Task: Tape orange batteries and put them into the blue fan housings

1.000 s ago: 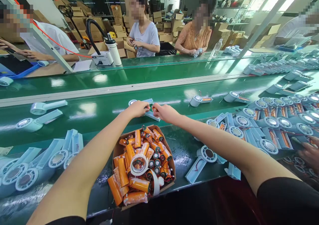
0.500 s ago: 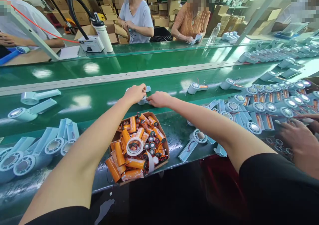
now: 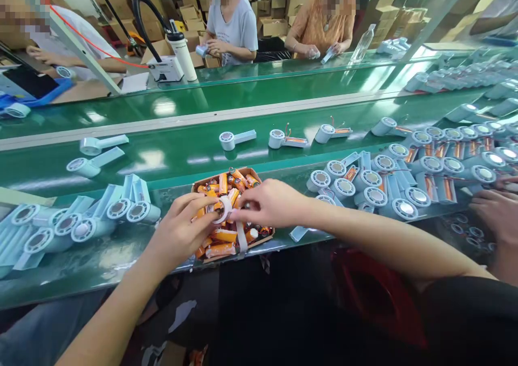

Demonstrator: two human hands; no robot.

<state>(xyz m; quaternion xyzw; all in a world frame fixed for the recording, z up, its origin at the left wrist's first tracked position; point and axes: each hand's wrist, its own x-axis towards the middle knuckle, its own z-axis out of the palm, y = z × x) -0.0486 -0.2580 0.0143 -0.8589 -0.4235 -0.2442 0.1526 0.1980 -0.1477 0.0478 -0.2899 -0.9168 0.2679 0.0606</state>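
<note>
Over a cardboard box (image 3: 259,245) of orange-wrapped battery packs (image 3: 222,236), both hands are at a white roll of tape (image 3: 227,208). My left hand (image 3: 184,228) grips the roll from the left, its thumb and fingers closed on the ring. From the right, my right hand (image 3: 269,203) pinches at the roll's edge with thumb and forefinger; exactly what lies between those fingertips is partly hidden. A loose white strip (image 3: 242,237) hangs below the right fingers over the packs. A light blue fan housing with a handle (image 3: 227,141) lies beyond the box on the green belt.
Light blue fan housings crowd the bench at left (image 3: 140,211) and right (image 3: 372,196). Two with wires and orange parts lie on the belt (image 3: 182,155). Another person's hand (image 3: 496,209) is at the right edge. Co-workers sit across the line near a white machine (image 3: 167,70).
Both hands have left the housing on the belt and come back to the box, closing on the tape roll. The view has shifted. Co-workers opposite have moved their hands.
</note>
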